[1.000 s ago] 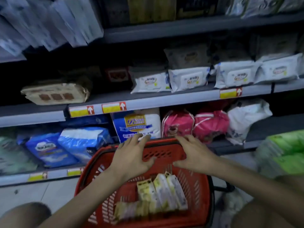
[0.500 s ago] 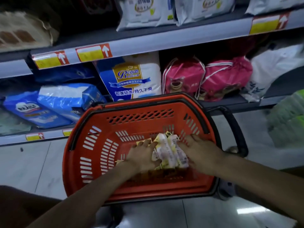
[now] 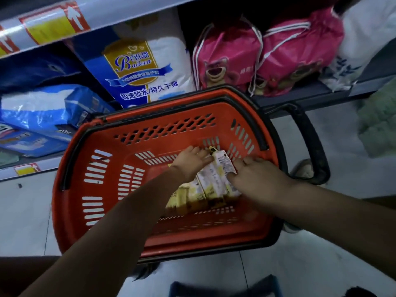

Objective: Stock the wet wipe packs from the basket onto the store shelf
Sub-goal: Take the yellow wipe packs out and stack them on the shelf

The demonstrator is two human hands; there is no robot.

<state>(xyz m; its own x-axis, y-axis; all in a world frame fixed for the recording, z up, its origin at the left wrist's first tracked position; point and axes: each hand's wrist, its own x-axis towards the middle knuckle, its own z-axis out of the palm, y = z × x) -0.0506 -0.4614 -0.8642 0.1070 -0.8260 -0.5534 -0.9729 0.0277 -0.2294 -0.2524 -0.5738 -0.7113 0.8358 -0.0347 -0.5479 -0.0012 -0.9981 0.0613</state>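
Observation:
A row of yellow and white wet wipe packs (image 3: 211,185) stands on edge in the bottom of a red plastic basket (image 3: 70,168) on the floor. My left hand (image 3: 189,162) reaches into the basket and grips the left side of the row, fingers curled over the far ends of the packs. From the other side my right hand (image 3: 257,176) holds the same row, one finger lying across a pack's white label. The packs are squeezed together between both hands. The shelf edge (image 3: 128,9) with yellow price tags runs across the top.
The basket's black handle (image 3: 310,146) sticks out to the right. Behind the basket the bottom shelf holds blue and white diaper packs (image 3: 145,61), pink bear drawstring bags (image 3: 225,63) and a white bag (image 3: 364,43). Pale floor tiles (image 3: 25,211) lie to the left and front.
My hands left the basket's rim and went down inside to the packs. They now clasp the row from both sides, and my view has tilted down and moved closer.

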